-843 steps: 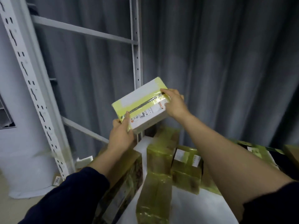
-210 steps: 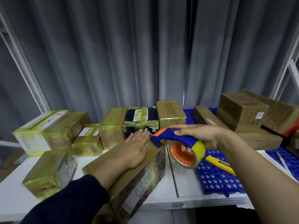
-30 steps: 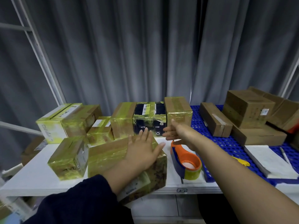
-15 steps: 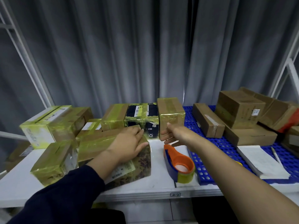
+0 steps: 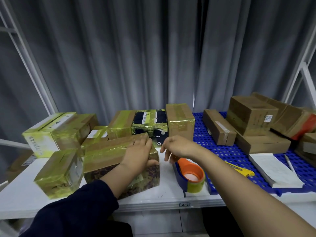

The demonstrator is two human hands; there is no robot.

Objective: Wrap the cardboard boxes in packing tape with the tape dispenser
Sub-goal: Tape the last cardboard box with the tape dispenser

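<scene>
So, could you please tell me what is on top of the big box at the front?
The left hand rests flat on the big box, thumb over its right edge. Yellowish tape strips cross its top. Whatever lies beneath the palm is hidden.

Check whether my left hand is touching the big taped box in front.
Touching. Head view: the left hand lies flat on top of the big taped box, thumb wrapped down its right side.
</scene>
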